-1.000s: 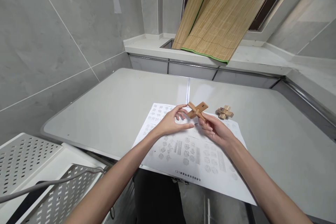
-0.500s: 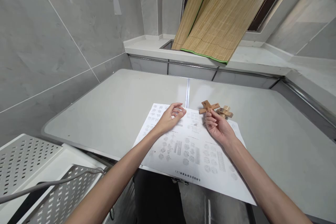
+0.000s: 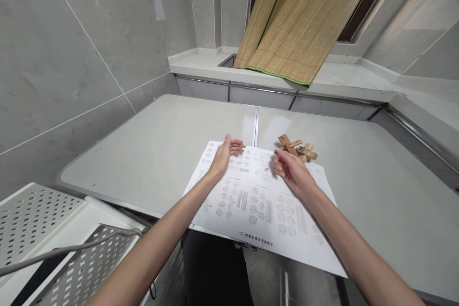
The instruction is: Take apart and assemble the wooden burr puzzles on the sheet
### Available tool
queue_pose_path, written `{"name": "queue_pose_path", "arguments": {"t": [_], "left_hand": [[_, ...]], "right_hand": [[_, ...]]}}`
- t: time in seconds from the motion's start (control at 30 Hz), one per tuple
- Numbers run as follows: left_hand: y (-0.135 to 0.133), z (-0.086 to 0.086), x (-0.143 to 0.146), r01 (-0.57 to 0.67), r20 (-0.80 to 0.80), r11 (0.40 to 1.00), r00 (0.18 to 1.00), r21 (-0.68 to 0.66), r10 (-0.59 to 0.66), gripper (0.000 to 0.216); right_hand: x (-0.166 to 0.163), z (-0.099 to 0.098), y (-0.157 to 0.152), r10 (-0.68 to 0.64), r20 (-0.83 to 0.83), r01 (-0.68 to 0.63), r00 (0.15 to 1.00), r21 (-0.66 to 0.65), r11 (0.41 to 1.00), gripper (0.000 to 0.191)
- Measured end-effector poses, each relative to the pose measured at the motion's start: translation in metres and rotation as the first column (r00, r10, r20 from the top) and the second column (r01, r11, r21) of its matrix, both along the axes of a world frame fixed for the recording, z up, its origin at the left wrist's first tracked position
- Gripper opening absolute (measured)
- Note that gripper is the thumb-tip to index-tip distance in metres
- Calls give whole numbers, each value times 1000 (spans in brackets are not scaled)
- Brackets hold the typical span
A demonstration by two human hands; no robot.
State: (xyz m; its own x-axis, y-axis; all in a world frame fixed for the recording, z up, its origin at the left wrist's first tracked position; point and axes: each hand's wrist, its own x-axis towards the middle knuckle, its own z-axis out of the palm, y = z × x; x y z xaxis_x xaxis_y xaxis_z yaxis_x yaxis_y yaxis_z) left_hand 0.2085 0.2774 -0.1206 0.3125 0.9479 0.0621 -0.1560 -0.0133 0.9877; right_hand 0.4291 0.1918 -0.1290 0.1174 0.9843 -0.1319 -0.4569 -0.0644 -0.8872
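A printed sheet of puzzle diagrams [image 3: 261, 205] lies on the grey table [image 3: 150, 148]. At its far right corner rest two wooden puzzle pieces: a darker cross-shaped one [image 3: 288, 144] leaning against a lighter knot-shaped one [image 3: 306, 152]. My left hand [image 3: 224, 155] hovers over the sheet's upper left, fingers stretched out, holding nothing. My right hand [image 3: 290, 172] is over the sheet just in front of the wooden pieces, fingers loosely apart and empty, not touching the wood.
A bamboo blind [image 3: 294, 24] hangs down onto the rear counter [image 3: 201, 64] by a window. Tiled walls close in on the left and right. Perforated metal shelves [image 3: 43, 229] and a grey cable [image 3: 71, 250] sit at lower left.
A second ago both hands held the cross-shaped piece; the right hand carried it right, set it down beside the knot-shaped piece and let go. Both hands are now open.
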Motion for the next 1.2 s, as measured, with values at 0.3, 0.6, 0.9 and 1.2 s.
{"name": "queue_pose_path", "arguments": {"t": [0.3, 0.6, 0.9, 1.2], "left_hand": [[-31, 10, 6, 145, -403, 963, 914, 225, -44, 48], [-56, 23, 10, 58, 270, 991, 963, -117, -25, 51], [-46, 12, -33, 38, -365, 968, 929, 248, 57, 42], [-45, 14, -49, 112, -520, 935, 850, 336, 85, 38]], "right_hand": [[-15, -5, -3, 3, 219, -26, 976, 101, 995, 40], [-8, 4, -5, 0, 113, -12, 994, 106, 994, 44], [-12, -3, -8, 54, 343, -105, 938, 132, 986, 47], [-17, -2, -37, -11, 727, -178, 687, 183, 967, 27]]}}
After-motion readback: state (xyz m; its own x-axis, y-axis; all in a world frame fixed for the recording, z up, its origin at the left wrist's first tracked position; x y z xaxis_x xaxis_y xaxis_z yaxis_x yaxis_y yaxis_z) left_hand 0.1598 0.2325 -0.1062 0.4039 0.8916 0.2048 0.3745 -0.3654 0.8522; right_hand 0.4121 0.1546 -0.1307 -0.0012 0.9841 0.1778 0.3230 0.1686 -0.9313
